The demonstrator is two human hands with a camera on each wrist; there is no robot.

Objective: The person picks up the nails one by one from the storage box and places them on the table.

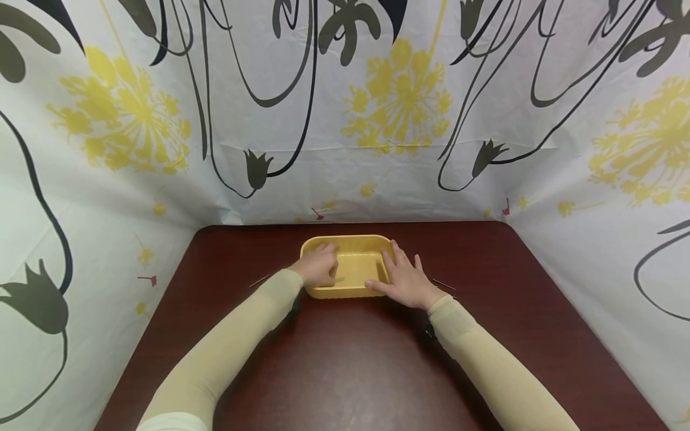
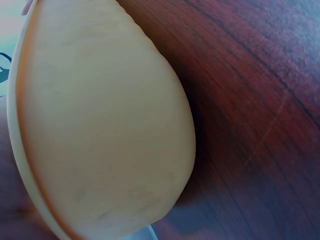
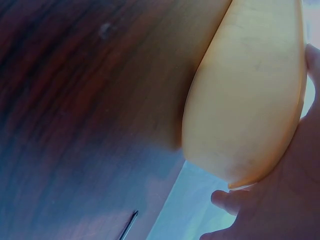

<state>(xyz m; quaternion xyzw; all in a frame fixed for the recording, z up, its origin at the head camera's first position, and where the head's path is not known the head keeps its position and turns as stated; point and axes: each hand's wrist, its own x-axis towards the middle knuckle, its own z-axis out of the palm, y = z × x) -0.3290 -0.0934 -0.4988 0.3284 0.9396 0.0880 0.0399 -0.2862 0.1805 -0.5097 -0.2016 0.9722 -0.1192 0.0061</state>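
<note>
A yellow rectangular plastic tray [image 1: 353, 292] with rounded corners stands near the table's far edge. My left hand [image 1: 318, 264] reaches over its left rim, fingers bent down inside. A thin, pale, stick-like thing [image 1: 339, 279] shows beside the left thumb; whether the fingers pinch it is too small to tell. My right hand [image 1: 406, 280] lies over the tray's right rim, thumb and fingers spread. In the left wrist view the tray's outer wall [image 2: 110, 110] hides the left fingers. The right wrist view shows the right hand [image 3: 280, 200] beside the tray wall [image 3: 245, 95].
The tray stands on a dark reddish-brown wooden table [image 1: 345, 365]. Thin dark rods lie on either side: a left rod [image 1: 260, 281] and a right rod [image 1: 444, 284], partly behind the arms. A white patterned cloth [image 1: 345, 197] hangs around the table.
</note>
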